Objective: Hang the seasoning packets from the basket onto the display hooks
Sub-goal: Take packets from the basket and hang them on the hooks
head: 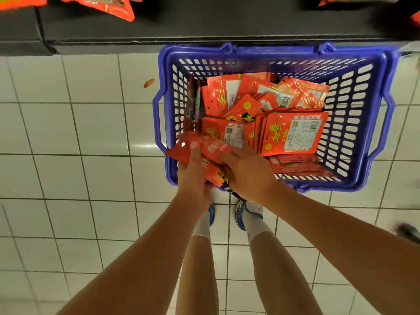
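A blue perforated plastic shopping basket (354, 105) stands on a white tiled floor (68, 133), its far rim just beside the dark base of a display shelf (159, 30). Inside the basket lies a loose heap of red foil seasoning packets (295, 135) with yellow lettering and white label panels; some lie flat, others stand on edge in a row toward the near right side.

Both hands meet over the basket's near left corner, holding a blurred bundle of red packets (211, 155). The left hand (193, 171) grips the bundle from the left side, thumb laid across the top and fingers curled beneath. The right hand (247, 171) lies on the bundle from the right, fingers bent over the packets; how firmly it clasps them cannot be told because of motion blur. The bundle overlaps the near left rim of the basket.

At the top edge, more red packets (104, 6) hang into view above the shelf base, left and right. A small orange-brown scrap (149, 83) lies on the floor to the left of the basket. Below the hands, the person's bare legs, white socks and blue-and-white shoes (241, 212) stand on the tiles, just short of the basket.
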`<action>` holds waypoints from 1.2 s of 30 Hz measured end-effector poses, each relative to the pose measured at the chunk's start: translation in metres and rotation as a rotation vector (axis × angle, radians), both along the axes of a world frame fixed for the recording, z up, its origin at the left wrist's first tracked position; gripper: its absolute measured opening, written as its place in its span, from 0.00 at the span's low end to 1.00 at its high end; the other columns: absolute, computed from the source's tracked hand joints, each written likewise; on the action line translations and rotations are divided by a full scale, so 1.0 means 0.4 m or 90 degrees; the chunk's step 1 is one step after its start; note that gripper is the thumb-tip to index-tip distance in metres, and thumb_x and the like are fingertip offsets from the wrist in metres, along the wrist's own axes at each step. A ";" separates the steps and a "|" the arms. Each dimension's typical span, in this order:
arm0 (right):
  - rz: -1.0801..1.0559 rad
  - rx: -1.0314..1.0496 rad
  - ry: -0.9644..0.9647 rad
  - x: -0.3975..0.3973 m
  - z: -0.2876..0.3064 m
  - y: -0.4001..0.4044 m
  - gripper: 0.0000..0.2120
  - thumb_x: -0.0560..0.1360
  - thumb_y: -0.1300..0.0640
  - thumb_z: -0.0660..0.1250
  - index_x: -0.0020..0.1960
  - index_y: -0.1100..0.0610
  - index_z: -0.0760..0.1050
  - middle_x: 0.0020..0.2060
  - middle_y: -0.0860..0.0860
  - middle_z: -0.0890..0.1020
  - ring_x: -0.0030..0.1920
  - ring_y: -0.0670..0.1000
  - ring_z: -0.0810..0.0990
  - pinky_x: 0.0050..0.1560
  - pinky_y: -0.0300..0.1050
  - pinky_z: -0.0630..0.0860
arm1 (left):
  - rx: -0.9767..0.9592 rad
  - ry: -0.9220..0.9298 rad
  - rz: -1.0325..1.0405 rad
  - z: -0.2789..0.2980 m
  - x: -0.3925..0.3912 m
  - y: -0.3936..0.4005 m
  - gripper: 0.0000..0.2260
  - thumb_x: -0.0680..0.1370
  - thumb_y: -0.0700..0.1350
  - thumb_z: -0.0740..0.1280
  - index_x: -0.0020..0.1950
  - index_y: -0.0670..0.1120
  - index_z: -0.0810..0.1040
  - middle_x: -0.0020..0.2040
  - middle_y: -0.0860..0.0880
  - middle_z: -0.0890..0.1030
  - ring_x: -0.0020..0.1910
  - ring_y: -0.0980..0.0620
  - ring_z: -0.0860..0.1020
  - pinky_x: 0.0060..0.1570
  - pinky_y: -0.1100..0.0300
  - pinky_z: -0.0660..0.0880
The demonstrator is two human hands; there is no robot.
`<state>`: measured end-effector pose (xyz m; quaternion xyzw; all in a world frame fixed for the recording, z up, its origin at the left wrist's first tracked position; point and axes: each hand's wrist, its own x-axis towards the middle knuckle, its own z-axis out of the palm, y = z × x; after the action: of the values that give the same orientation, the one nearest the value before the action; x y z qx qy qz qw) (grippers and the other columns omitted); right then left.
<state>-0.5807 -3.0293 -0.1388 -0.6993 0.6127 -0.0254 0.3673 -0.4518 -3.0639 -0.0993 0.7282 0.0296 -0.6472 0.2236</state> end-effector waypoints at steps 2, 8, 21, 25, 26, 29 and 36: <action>0.033 -0.029 -0.069 -0.009 0.039 0.018 0.07 0.76 0.58 0.70 0.53 0.57 0.81 0.49 0.55 0.83 0.49 0.59 0.80 0.43 0.50 0.79 | -0.025 -0.014 -0.060 0.019 0.001 0.004 0.17 0.80 0.45 0.70 0.68 0.49 0.75 0.58 0.45 0.85 0.57 0.43 0.84 0.58 0.43 0.80; -0.182 0.044 -0.202 -0.055 0.143 -0.017 0.14 0.78 0.43 0.62 0.47 0.51 0.81 0.39 0.45 0.82 0.36 0.41 0.76 0.37 0.42 0.74 | -0.066 -0.039 -0.241 0.091 0.008 -0.036 0.13 0.79 0.32 0.65 0.63 0.39 0.77 0.44 0.42 0.81 0.40 0.46 0.79 0.39 0.52 0.78; -0.726 0.322 -0.533 -0.271 0.477 -0.214 0.07 0.75 0.58 0.74 0.53 0.56 0.82 0.38 0.50 0.87 0.37 0.52 0.87 0.33 0.47 0.82 | -0.217 0.052 -0.295 0.466 -0.007 -0.165 0.16 0.74 0.51 0.75 0.61 0.51 0.80 0.53 0.49 0.87 0.51 0.48 0.86 0.48 0.48 0.84; -0.729 0.241 -0.504 -0.339 0.715 -0.236 0.06 0.69 0.63 0.75 0.43 0.54 0.85 0.34 0.49 0.86 0.33 0.53 0.85 0.32 0.48 0.81 | -0.258 -0.015 -0.242 0.674 0.027 -0.215 0.10 0.76 0.46 0.74 0.58 0.50 0.82 0.50 0.47 0.88 0.50 0.45 0.86 0.49 0.46 0.84; -0.702 0.206 -0.481 -0.349 0.783 -0.240 0.07 0.68 0.64 0.75 0.41 0.52 0.85 0.34 0.48 0.85 0.34 0.53 0.85 0.35 0.49 0.81 | -0.278 -0.015 -0.236 0.734 0.034 -0.230 0.10 0.77 0.44 0.74 0.57 0.49 0.83 0.51 0.46 0.88 0.50 0.44 0.86 0.49 0.45 0.84; -0.606 0.086 -0.447 -0.355 1.016 -0.265 0.11 0.66 0.60 0.72 0.42 0.44 0.85 0.34 0.42 0.85 0.35 0.45 0.83 0.38 0.43 0.79 | -0.350 -0.018 -0.214 0.934 0.044 -0.274 0.11 0.76 0.39 0.73 0.58 0.49 0.83 0.53 0.45 0.87 0.52 0.43 0.85 0.53 0.44 0.82; -0.498 -0.169 -0.473 -0.314 1.538 -0.297 0.15 0.81 0.55 0.68 0.38 0.42 0.83 0.31 0.29 0.81 0.32 0.28 0.76 0.36 0.24 0.71 | -0.555 0.016 -0.182 1.392 0.070 -0.315 0.18 0.69 0.43 0.75 0.59 0.49 0.80 0.53 0.52 0.87 0.50 0.53 0.86 0.46 0.57 0.83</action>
<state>-0.7063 -3.1483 0.4763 -0.4039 0.6476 -0.4819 0.4304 -0.4240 -3.1900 0.4576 0.5552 -0.3434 -0.6325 0.4169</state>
